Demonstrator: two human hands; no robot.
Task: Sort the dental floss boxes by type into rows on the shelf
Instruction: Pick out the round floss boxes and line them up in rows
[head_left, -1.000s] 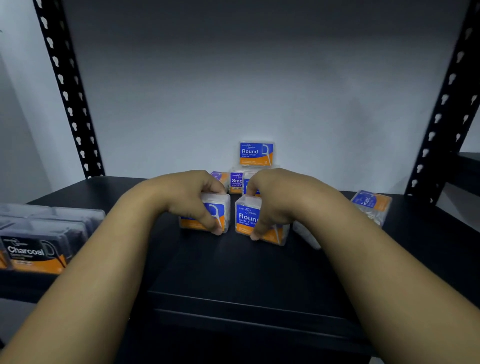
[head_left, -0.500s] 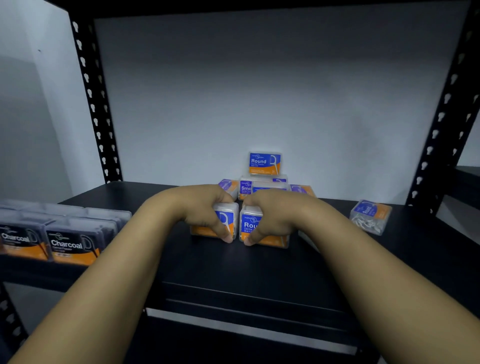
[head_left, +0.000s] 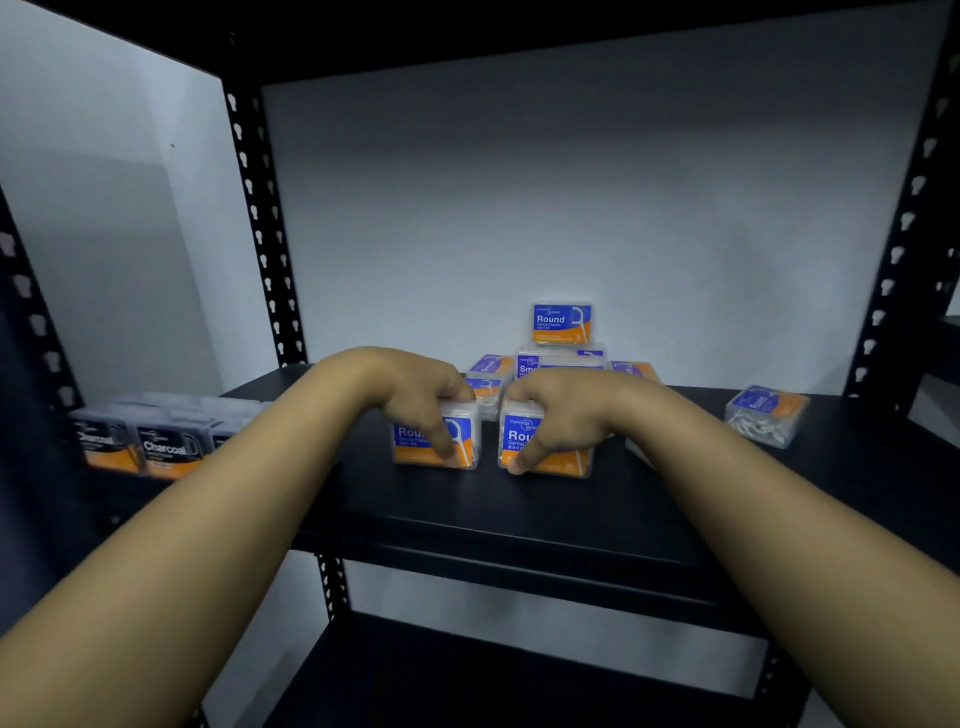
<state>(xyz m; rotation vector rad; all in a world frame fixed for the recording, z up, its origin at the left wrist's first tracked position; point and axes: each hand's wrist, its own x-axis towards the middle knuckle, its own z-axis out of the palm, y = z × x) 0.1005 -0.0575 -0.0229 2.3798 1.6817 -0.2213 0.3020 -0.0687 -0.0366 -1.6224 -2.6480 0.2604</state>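
With Charcoal boxes (head_left: 156, 447) already rowed at nine o'clock, our left hand (head_left: 415, 400) and right hand (head_left: 561, 415) each grip a Round box (head_left: 436, 441) at mid-shelf (head_left: 519, 514), while the pile (head_left: 561, 358) at twelve o'clock and a toppled box (head_left: 766, 415) at three o'clock await sorting.

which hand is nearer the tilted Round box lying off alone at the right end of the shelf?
Right. The right hand grips a Round box left of the lone tilted box; the left hand is farther left.
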